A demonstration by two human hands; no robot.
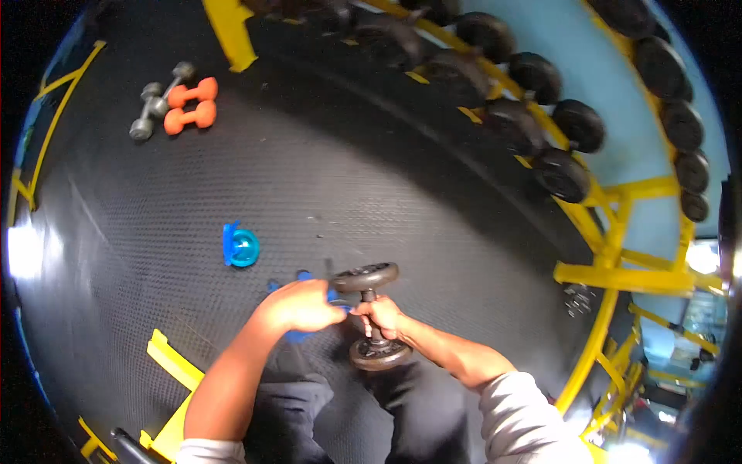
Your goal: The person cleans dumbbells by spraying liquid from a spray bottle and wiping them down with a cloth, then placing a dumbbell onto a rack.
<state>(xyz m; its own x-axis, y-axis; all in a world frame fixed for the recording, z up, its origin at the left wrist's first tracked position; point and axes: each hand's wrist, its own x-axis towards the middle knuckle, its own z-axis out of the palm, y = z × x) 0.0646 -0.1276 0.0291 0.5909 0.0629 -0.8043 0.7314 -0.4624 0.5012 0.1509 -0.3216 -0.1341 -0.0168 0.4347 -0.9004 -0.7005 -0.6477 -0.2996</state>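
A dark dumbbell with round end plates (380, 355) is held almost upright above my legs. My right hand (379, 316) wraps round its handle between the two plates. Just left of the handle, my left hand (304, 305) has its fingers curled inward near the dumbbell. Blue material (297, 336) shows around and beyond this hand, with more blue at the fingertips. Blur and the hand itself hide what it is and how firmly it is gripped.
A turquoise round container with a blue strap (245, 248) rests on the black mat (185, 201). Orange dumbbells (190, 117) and grey dumbbells (142, 127) lie at the upper left. A yellow rack (626, 277) bearing several dark dumbbells lines the right. A yellow frame (174, 359) stands lower left.
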